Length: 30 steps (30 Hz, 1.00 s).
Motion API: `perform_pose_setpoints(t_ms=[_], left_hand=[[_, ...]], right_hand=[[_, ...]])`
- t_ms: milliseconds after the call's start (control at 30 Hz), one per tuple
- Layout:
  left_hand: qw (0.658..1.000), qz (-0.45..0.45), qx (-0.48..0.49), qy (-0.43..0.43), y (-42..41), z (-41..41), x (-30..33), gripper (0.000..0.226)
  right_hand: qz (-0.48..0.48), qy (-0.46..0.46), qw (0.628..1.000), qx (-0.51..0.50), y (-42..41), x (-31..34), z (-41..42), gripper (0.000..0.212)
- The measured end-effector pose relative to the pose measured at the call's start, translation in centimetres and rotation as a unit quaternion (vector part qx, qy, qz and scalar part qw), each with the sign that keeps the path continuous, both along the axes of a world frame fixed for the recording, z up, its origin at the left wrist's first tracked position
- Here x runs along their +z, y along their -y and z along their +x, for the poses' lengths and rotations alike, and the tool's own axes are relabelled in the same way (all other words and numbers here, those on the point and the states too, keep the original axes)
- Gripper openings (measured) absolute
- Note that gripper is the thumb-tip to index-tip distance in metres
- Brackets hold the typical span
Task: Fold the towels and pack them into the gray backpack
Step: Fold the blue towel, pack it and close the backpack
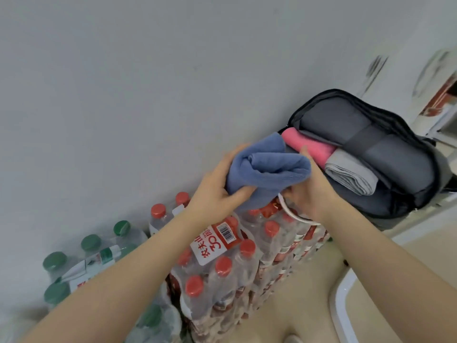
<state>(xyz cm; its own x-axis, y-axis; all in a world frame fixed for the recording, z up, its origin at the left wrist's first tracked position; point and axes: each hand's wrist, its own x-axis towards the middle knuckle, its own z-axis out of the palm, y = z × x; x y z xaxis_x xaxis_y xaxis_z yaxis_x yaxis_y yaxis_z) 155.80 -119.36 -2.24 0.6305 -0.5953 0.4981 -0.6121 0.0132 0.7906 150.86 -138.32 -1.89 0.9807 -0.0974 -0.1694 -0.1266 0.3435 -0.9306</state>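
Blue towel (269, 169) — clutched by both hands (215, 191) (311, 194) — above shrink-wrapped bottles (237, 256), beside gray wall (148, 95).

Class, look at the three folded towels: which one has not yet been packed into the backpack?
The blue folded towel, held in both hands just outside the open gray backpack; the pink towel and gray towel already lie inside.

My hands hold a folded towel (267, 169) between them, my left hand (217, 191) on its left and my right hand (311, 191) on its right, above a pack of bottles (237, 256). The open backpack (408, 174) lies just right, with two rolled towels (309, 147) side by side inside. More bottles (86, 256) stand left by the wall (148, 82).
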Motion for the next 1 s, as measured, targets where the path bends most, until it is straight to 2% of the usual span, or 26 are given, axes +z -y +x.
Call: perform_pose_setpoints(t_ms=[33, 100, 133, 200, 267, 333, 400, 433, 467, 533, 567, 600, 667, 733, 867, 1000], left_hand=[[1.0, -0.013, -0.006, -0.014, 1.1, 0.1, 0.3, 0.048], [0.999, -0.018, -0.013, -0.038, 3.4, 0.2, 0.7, 0.047], [0.998, -0.019, -0.016, -0.053, 4.4, 0.2, 0.7, 0.047], [0.995, -0.03, -0.024, -0.095, 6.4, 0.1, 0.6, 0.045], [0.99, -0.031, -0.024, -0.136, 8.3, 0.0, 0.4, 0.048], [0.986, -0.026, -0.01, -0.164, 9.9, -0.3, 0.3, 0.058], [0.986, -0.019, 0.011, -0.165, 11.3, -0.5, 0.2, 0.062], [0.987, -0.016, 0.023, -0.158, 12.0, -0.7, 0.3, 0.063], [0.987, -0.014, 0.035, -0.153, 12.6, -0.8, 0.4, 0.062], [0.987, -0.009, 0.053, -0.152, 13.7, -0.8, 0.5, 0.061], [0.987, -0.006, 0.062, -0.148, 14.1, -0.7, 0.5, 0.061], [0.988, -0.001, 0.068, -0.14, 14.6, -0.7, 0.6, 0.059], [0.988, 0.002, 0.074, -0.132, 15.3, -0.4, 0.9, 0.056], [0.988, 0.007, 0.082, -0.13, 16.0, -0.1, 1.2, 0.054], [0.985, 0.009, 0.086, -0.146, 17.4, 0.3, 1.3, 0.052], [0.978, -0.038, 0.077, -0.191, 18.7, -0.1, 1.4, 0.048]], right_hand=[[-0.008, 0.034, 0.999, -0.027, 0.9, 0.2, -0.1, 0.071], [-0.048, 0.088, 0.995, -0.003, 3.2, 1.0, -0.8, 0.101], [-0.077, 0.105, 0.991, 0.006, 4.1, 1.6, -1.3, 0.1], [-0.176, 0.128, 0.976, 0.001, 5.4, 2.4, -1.7, 0.068], [-0.289, 0.133, 0.946, -0.058, 6.5, 2.6, -1.5, 0.039], [-0.353, 0.116, 0.922, -0.109, 7.6, 2.6, -1.0, 0.029], [-0.412, 0.088, 0.899, -0.115, 8.6, 2.7, -0.4, 0.019], [-0.467, 0.069, 0.875, -0.105, 9.3, 2.6, -0.2, 0.017], [-0.558, 0.047, 0.823, -0.092, 10.1, 2.4, -0.1, 0.023], [-0.747, 0.036, 0.658, -0.085, 12.0, 2.1, 0.2, 0.052], [-0.796, 0.047, 0.595, -0.099, 12.9, 2.0, 0.2, 0.064], [-0.814, 0.05, 0.568, -0.109, 13.9, 2.1, 0.0, 0.07], [-0.824, 0.027, 0.559, -0.095, 16.0, 1.9, -0.4, 0.065], [-0.83, 0.0, 0.556, -0.035, 18.0, 1.6, -0.7, 0.06], [-0.837, -0.007, 0.546, 0.033, 19.4, 1.3, -0.4, 0.079], [-0.851, 0.028, 0.523, 0.032, 20.0, 0.8, 0.4, 0.065]])
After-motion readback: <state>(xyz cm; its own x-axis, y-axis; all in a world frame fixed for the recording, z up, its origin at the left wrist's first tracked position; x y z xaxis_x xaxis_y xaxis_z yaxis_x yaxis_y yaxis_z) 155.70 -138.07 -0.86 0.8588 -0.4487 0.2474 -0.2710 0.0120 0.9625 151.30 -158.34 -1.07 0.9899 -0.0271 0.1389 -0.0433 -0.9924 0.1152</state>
